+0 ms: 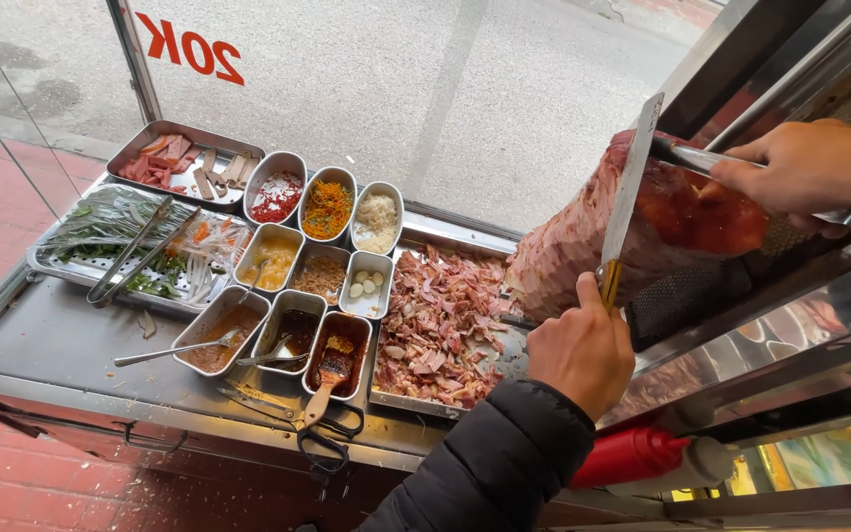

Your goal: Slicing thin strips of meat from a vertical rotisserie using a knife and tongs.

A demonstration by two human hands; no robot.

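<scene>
Our left hand (578, 350) is closed around the knife (629, 192), its blade upright against the meat cone (593, 241) at the counter's right end, while our right hand (815, 167) grips the tongs (701, 158) on the cone's top. A heap of shavings (435, 320) already fills the tray (396, 402) below; we judge most of the cone uncut.

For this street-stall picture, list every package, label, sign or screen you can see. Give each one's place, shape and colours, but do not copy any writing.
Window lettering: top left on the glass pane, a few bold red characters seen mirrored.
Squeeze bottle: lower right, lying on its side below the counter, red body with a white end.
No screens or printed labels can be made out.
</scene>
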